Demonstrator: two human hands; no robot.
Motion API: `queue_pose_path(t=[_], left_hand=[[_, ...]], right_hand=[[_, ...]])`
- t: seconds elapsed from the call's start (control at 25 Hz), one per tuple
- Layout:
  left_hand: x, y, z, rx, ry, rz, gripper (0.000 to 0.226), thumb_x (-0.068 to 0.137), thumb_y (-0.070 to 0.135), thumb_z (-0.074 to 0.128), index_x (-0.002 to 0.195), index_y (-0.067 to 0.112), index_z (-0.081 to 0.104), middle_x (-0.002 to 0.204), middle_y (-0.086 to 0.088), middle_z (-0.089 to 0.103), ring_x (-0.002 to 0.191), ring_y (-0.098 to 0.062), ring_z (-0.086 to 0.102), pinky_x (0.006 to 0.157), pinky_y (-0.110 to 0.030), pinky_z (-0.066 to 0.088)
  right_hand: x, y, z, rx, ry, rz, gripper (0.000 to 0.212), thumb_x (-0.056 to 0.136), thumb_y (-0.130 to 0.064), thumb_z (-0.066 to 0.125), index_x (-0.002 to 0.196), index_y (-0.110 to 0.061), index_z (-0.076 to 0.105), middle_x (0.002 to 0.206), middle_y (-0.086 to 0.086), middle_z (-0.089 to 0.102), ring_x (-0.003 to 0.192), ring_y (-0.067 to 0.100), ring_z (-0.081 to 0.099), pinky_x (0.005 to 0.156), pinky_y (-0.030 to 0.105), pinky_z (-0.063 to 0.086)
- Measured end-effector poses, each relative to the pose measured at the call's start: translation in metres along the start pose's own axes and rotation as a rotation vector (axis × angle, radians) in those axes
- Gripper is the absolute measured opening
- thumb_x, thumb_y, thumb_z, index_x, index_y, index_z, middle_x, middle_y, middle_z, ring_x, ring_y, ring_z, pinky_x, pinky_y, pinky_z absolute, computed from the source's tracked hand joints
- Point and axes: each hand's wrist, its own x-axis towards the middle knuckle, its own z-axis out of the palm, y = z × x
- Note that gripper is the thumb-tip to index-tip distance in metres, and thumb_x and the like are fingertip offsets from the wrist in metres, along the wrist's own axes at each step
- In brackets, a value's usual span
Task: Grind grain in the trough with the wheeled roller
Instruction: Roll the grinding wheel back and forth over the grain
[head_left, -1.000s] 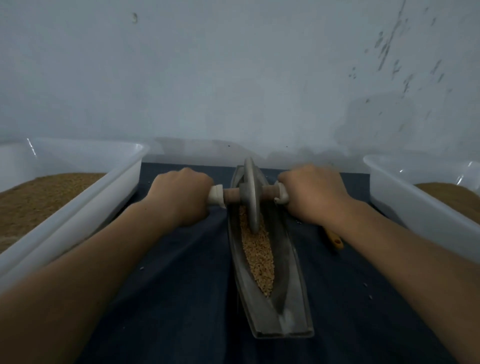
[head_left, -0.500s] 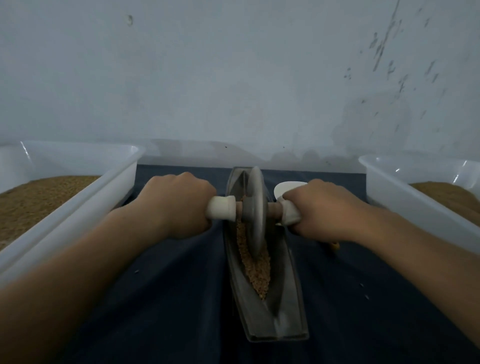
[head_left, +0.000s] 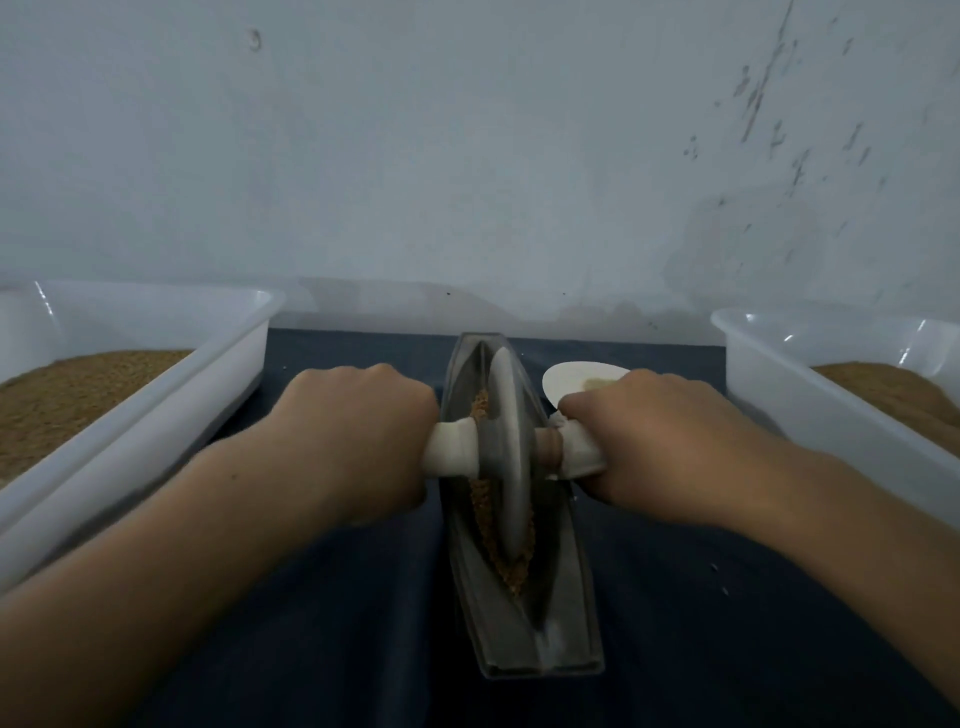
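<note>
- Change: the roller (head_left: 506, 462) stood at the far end of the trough (head_left: 569, 597) a second ago. It now sits about mid-length, nearer the person.
- Change: both hands have come back with it. A white spoon (head_left: 571, 382), hidden a second ago, now shows on the cloth (head_left: 311, 623) just beyond the right hand.
- Left hand (head_left: 358, 441): fingers curled fully round the roller's white-wrapped left handle.
- Right hand (head_left: 660, 447): fingers curled fully round the right handle, knuckles up.
- Roller wheel: upright in the trough's groove, its lower edge in the grain (head_left: 483, 514).
- Grain: lies along the groove on either side of the wheel, from the far half to short of the near end.
- Count: one trough, one roller, one spoon, two hands.
- Count: two white tubs, the left tub (head_left: 156, 415) and the right tub (head_left: 810, 415), one on either side of the cloth, each holding brown grain.
</note>
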Motion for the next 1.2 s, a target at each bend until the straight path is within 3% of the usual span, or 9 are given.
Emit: queue_pose_path(t=[0.16, 0.32, 0.48, 0.64, 0.76, 0.88, 1.0, 1.08, 1.2], left_hand=[[0.033, 0.008, 0.012, -0.023, 0.149, -0.105, 0.012, 0.083, 0.034, 0.063, 0.093, 0.027, 0.059, 0.074, 0.006, 0.045, 0.062, -0.016, 0.045, 0.055, -0.033, 0.034], [0.070, 0.006, 0.014, -0.066, 0.218, -0.165, 0.013, 0.087, 0.025, 0.059, 0.098, 0.022, 0.065, 0.080, 0.000, 0.048, 0.081, -0.028, 0.062, 0.063, -0.037, 0.048], [0.055, 0.009, 0.012, -0.061, 0.275, -0.123, 0.008, 0.087, 0.026, 0.058, 0.094, 0.025, 0.061, 0.079, 0.002, 0.048, 0.075, -0.024, 0.058, 0.062, -0.037, 0.049], [-0.008, 0.000, 0.020, -0.111, 0.147, -0.063, 0.019, 0.080, 0.047, 0.059, 0.078, 0.036, 0.044, 0.072, 0.011, 0.047, 0.059, -0.011, 0.039, 0.054, -0.028, 0.032], [-0.019, -0.010, 0.022, -0.058, 0.175, -0.028, 0.022, 0.072, 0.054, 0.056, 0.071, 0.038, 0.041, 0.063, 0.013, 0.038, 0.051, -0.006, 0.032, 0.046, -0.027, 0.024], [0.012, -0.007, 0.025, -0.028, 0.225, -0.051, 0.015, 0.078, 0.048, 0.059, 0.086, 0.035, 0.056, 0.067, 0.011, 0.038, 0.056, -0.014, 0.038, 0.051, -0.029, 0.029], [0.054, -0.008, 0.030, -0.078, 0.233, -0.111, 0.011, 0.085, 0.037, 0.058, 0.093, 0.031, 0.062, 0.073, 0.006, 0.046, 0.064, -0.019, 0.045, 0.057, -0.033, 0.034], [0.062, -0.010, 0.032, -0.118, 0.240, -0.149, 0.011, 0.086, 0.034, 0.058, 0.094, 0.029, 0.063, 0.073, 0.006, 0.046, 0.065, -0.020, 0.046, 0.059, -0.033, 0.035], [0.042, -0.005, 0.029, -0.140, 0.224, -0.143, 0.011, 0.086, 0.034, 0.059, 0.095, 0.029, 0.062, 0.071, 0.007, 0.039, 0.063, -0.017, 0.041, 0.059, -0.034, 0.034]], right_hand=[[0.017, -0.003, 0.039, 0.108, -0.155, 0.146, 0.022, 0.074, -0.043, 0.067, 0.080, -0.034, 0.048, 0.064, -0.012, 0.037, 0.052, 0.011, 0.035, 0.046, 0.026, 0.020], [0.048, -0.001, 0.063, 0.108, -0.074, 0.256, 0.015, 0.088, -0.037, 0.063, 0.096, -0.028, 0.054, 0.079, -0.002, 0.060, 0.071, 0.028, 0.059, 0.054, 0.032, 0.032], [0.029, -0.008, 0.052, 0.098, -0.071, 0.262, 0.017, 0.087, -0.036, 0.064, 0.091, -0.028, 0.050, 0.077, -0.004, 0.059, 0.067, 0.024, 0.055, 0.049, 0.030, 0.024], [-0.005, -0.012, 0.011, -0.042, 0.002, 0.065, 0.041, 0.060, -0.037, 0.072, 0.074, -0.033, 0.034, 0.058, -0.010, 0.030, 0.047, 0.016, 0.024, 0.046, 0.023, 0.005], [-0.009, -0.005, 0.001, 0.017, -0.021, 0.025, 0.055, 0.051, -0.043, 0.076, 0.074, -0.038, 0.027, 0.057, -0.015, 0.009, 0.049, 0.001, 0.003, 0.050, 0.017, 0.000], [0.004, -0.005, 0.027, 0.003, -0.078, 0.105, 0.037, 0.062, -0.039, 0.076, 0.073, -0.032, 0.041, 0.058, -0.014, 0.019, 0.048, 0.006, 0.024, 0.044, 0.022, 0.014], [0.044, 0.001, 0.048, 0.047, -0.153, 0.175, 0.024, 0.080, -0.033, 0.067, 0.081, -0.032, 0.043, 0.066, -0.009, 0.038, 0.066, 0.023, 0.053, 0.052, 0.030, 0.029], [0.060, 0.003, 0.049, 0.080, -0.193, 0.174, 0.022, 0.081, -0.027, 0.066, 0.081, -0.032, 0.045, 0.072, -0.004, 0.049, 0.075, 0.028, 0.060, 0.056, 0.031, 0.033], [0.051, -0.002, 0.033, 0.048, -0.214, 0.152, 0.022, 0.082, -0.031, 0.066, 0.082, -0.031, 0.044, 0.073, -0.005, 0.050, 0.070, 0.026, 0.054, 0.055, 0.031, 0.033]])
